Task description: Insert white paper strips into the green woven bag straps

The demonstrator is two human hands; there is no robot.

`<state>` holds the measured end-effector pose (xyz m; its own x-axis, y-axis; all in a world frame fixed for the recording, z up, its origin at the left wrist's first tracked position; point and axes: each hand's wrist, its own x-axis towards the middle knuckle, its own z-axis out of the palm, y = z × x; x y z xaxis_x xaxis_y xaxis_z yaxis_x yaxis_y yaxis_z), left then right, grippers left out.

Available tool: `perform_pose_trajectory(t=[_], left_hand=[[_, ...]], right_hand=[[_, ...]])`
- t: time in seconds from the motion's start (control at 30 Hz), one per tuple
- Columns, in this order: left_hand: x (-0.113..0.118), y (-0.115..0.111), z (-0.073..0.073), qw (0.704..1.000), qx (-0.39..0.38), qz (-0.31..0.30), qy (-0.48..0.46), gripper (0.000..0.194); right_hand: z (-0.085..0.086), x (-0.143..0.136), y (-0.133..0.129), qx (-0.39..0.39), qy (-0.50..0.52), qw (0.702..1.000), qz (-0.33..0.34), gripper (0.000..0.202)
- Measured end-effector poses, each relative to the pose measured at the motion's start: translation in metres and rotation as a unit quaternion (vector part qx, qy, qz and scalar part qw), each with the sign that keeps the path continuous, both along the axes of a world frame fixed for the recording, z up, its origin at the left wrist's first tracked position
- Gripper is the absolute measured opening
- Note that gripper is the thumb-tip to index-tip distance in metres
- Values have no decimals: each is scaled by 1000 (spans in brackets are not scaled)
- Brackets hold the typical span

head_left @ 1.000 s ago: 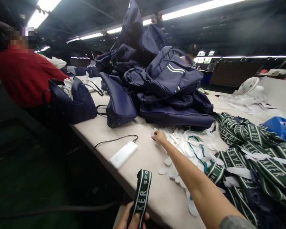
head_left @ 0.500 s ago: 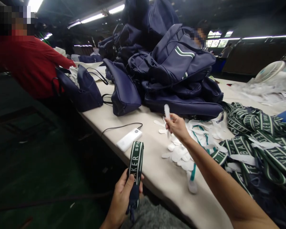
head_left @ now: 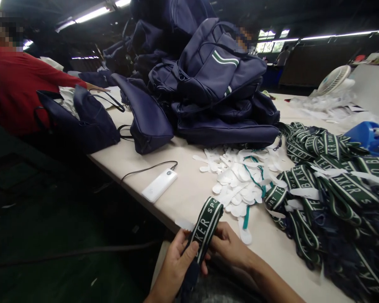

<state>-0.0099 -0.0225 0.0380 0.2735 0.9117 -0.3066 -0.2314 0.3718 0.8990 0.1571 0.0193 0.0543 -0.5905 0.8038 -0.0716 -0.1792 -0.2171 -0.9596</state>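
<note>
Low in the head view, my left hand (head_left: 177,265) and my right hand (head_left: 230,248) both grip a folded green strap (head_left: 206,224) with white letters, held upright at the near edge of the table (head_left: 189,198). A small white paper piece (head_left: 183,223) pokes out just left of the strap, above my left fingers; which hand pins it I cannot tell. A scatter of similar white pieces (head_left: 236,185) lies on the table just beyond my hands.
A heap of green lettered straps (head_left: 328,181) fills the right side. Navy bags (head_left: 214,84) are piled at the back; another bag (head_left: 82,122) sits left, by a person in red (head_left: 15,92). A white power bank (head_left: 159,185) with cable, a fan (head_left: 334,80) and a blue object (head_left: 366,134) are also there.
My right hand picked a white piece from the scatter, lifted it and came back to the strap. My left hand raised the strap. The view tilted down.
</note>
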Motion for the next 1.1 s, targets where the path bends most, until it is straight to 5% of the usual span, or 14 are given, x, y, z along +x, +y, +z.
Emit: perform_pose_trajectory(t=[0.17,0.57,0.8,1.1], left_hand=[[-3,11,4,998,5,5,59,57],[11,14,0,990,-16,70,120,59],[1,17,-5,989,-3,58,136,49],[-10,21,1,991,-56,116,26,36]], right_hand=[[-13,7,4,-29,76,995,58,39],[-32,-11,-3,-108,129,982,-85,38],[-33,-16,-8,-118,169,975,-86,43],[-33,5,-8,-98,104,984,-103,37]])
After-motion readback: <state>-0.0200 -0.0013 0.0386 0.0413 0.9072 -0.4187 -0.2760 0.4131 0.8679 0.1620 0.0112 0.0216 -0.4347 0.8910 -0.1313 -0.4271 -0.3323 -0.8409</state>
